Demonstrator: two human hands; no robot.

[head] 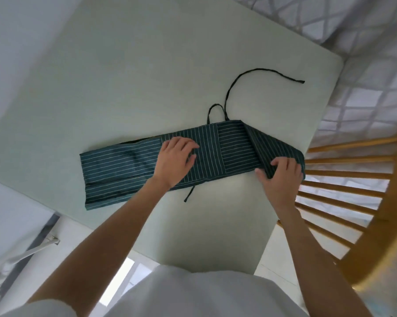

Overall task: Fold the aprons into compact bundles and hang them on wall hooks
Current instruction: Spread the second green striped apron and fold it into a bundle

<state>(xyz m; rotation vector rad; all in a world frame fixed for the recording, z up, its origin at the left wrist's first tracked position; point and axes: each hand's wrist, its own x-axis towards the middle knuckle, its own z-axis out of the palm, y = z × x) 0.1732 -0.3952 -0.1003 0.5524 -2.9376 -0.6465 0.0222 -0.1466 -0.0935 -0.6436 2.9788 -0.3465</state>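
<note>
A dark green apron point(124, 165) with thin white stripes lies folded into a long narrow strip across the pale green table point(124, 76). Its dark strap point(245, 75) curls away over the table behind it, and a short tie end point(189, 195) pokes out at the near edge. My left hand point(175, 160) rests on the middle of the strip, fingers bent on the cloth. My right hand point(281, 177) grips the strip's right end, which is folded over toward the left, thumb under the edge and fingers on top.
A yellow wooden spindle-back chair point(364, 202) stands close to the table's right side. A white patterned curtain point(364, 24) hangs behind and to the right. The table's near edge is right in front of my body. No wall hooks are in view.
</note>
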